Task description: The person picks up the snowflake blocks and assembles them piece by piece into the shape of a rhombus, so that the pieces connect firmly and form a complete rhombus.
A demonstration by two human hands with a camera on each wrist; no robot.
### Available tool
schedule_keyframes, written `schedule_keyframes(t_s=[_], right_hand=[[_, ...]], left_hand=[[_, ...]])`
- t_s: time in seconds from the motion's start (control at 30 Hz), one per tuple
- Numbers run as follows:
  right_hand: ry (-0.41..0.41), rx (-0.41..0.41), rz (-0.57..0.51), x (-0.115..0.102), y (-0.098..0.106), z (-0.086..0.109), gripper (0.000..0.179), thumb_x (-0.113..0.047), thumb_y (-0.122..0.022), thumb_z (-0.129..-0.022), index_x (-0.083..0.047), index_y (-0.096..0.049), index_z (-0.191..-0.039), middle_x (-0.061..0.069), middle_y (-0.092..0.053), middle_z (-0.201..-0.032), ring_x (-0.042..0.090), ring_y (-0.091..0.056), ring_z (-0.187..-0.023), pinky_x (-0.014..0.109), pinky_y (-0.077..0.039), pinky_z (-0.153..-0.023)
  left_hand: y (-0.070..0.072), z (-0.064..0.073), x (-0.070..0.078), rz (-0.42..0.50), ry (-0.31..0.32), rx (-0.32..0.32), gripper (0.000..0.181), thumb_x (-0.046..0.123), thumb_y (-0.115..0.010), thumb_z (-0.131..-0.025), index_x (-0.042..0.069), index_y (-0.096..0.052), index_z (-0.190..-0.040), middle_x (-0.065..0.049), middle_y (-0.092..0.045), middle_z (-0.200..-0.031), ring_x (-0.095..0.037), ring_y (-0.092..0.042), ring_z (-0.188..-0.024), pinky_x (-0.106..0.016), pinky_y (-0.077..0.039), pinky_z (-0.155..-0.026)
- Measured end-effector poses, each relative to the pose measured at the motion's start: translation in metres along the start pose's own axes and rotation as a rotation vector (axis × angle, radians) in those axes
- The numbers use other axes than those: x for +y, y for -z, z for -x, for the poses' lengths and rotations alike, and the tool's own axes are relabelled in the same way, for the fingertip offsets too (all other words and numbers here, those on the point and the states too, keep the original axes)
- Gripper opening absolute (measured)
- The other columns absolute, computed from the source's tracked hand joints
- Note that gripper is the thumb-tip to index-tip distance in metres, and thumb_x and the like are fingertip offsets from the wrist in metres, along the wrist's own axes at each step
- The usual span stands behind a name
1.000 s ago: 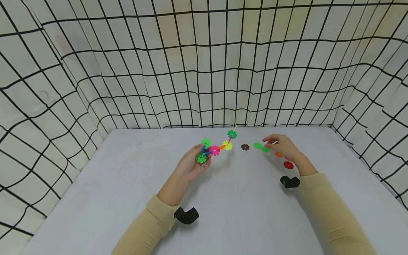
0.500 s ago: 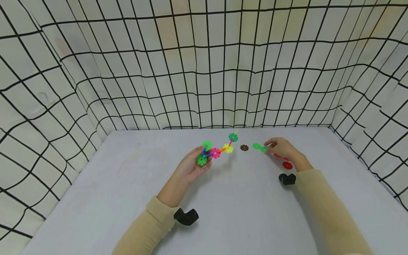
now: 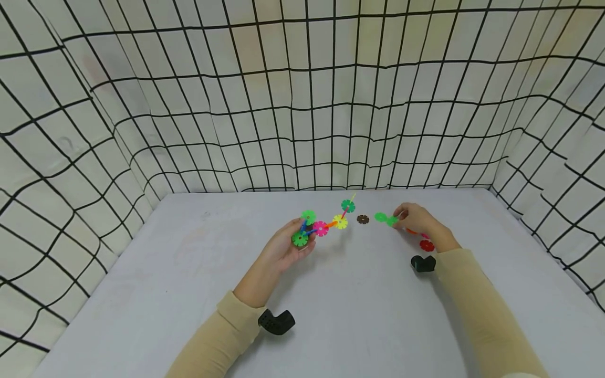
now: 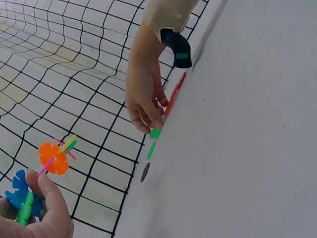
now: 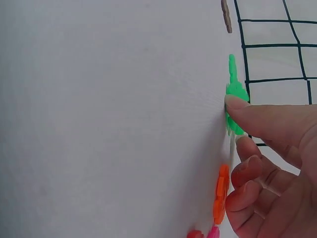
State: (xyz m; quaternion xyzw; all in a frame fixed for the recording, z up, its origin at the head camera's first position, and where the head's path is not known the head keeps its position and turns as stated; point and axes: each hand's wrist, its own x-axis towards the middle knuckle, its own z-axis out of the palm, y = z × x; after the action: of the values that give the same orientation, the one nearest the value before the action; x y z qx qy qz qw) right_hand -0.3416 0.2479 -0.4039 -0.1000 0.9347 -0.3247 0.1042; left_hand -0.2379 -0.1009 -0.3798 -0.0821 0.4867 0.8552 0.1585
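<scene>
My left hand holds up a joined chain of notched plastic snowflake discs in the head view. Green, blue, pink, orange and yellow discs make up this chain, which stretches right and upward from the fingers. In the left wrist view, its blue disc sits by the thumb, with an orange disc beyond. On the right, my right hand pinches a green disc at the table. Thumb and index finger are on it, while the other fingers curl below. A second green disc lies right beside it.
A brown disc lies left of the green ones. An orange disc, a pink disc and a red disc lie near the right wrist. Black netting over white walls borders the white table.
The right hand has come down from above the green discs, and its fingertips now pinch one. The left hand still holds the chain, which sits slightly lower in view.
</scene>
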Motion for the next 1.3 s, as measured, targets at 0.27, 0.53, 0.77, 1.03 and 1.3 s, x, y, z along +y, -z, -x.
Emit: schedule_keyframes(t_s=[0.27,0.53,0.77,1.03,1.3], right_hand=[[0.007,0.013,-0.009,-0.002,-0.001,0.001,0.032,-0.009,-0.073,-0.094,0.004,-0.056,-0.118,0.023,-0.059,-0.112,0.035,-0.057,-0.101,0.041,-0.049,-0.083],[-0.014,0.049,-0.100,-0.001,0.000,0.011,0.033,-0.013,-0.065,-0.099,0.001,-0.056,-0.127,0.024,-0.062,-0.116,0.032,-0.058,-0.097,0.034,-0.048,-0.076],[0.021,0.121,-0.213,-0.011,0.009,0.024,0.038,-0.018,-0.061,-0.104,0.003,-0.052,-0.134,0.025,-0.068,-0.117,0.036,-0.059,-0.099,0.036,-0.050,-0.083],[0.059,0.156,-0.292,-0.022,0.019,0.037,0.040,-0.019,-0.062,-0.104,0.001,-0.051,-0.137,0.022,-0.071,-0.113,0.031,-0.052,-0.090,0.034,-0.048,-0.076],[0.128,0.191,-0.298,-0.049,0.022,0.046,0.038,-0.022,-0.065,-0.103,-0.002,-0.056,-0.134,0.004,-0.072,-0.097,0.024,-0.051,-0.080,0.027,-0.044,-0.067]], left_hand=[[0.000,0.000,0.000,0.013,0.008,0.012,0.034,0.022,-0.044,-0.112,0.008,-0.046,-0.143,-0.010,-0.058,-0.111,-0.015,-0.058,-0.088,-0.025,-0.057,-0.075],[0.001,0.000,-0.002,0.009,0.003,0.004,0.031,0.021,-0.045,-0.112,0.007,-0.047,-0.140,-0.010,-0.058,-0.109,-0.016,-0.058,-0.087,-0.025,-0.056,-0.074],[-0.001,0.002,-0.001,0.003,0.002,0.005,0.033,0.021,-0.045,-0.112,0.007,-0.047,-0.141,-0.009,-0.058,-0.110,-0.015,-0.059,-0.086,-0.025,-0.056,-0.073],[-0.003,0.002,-0.001,-0.017,0.006,-0.008,0.033,0.021,-0.044,-0.112,0.006,-0.046,-0.141,-0.009,-0.056,-0.112,-0.015,-0.058,-0.086,-0.024,-0.056,-0.073],[-0.004,0.003,-0.001,-0.022,0.015,-0.006,0.035,0.021,-0.044,-0.112,0.006,-0.045,-0.143,-0.009,-0.056,-0.111,-0.015,-0.059,-0.085,-0.024,-0.056,-0.072]])
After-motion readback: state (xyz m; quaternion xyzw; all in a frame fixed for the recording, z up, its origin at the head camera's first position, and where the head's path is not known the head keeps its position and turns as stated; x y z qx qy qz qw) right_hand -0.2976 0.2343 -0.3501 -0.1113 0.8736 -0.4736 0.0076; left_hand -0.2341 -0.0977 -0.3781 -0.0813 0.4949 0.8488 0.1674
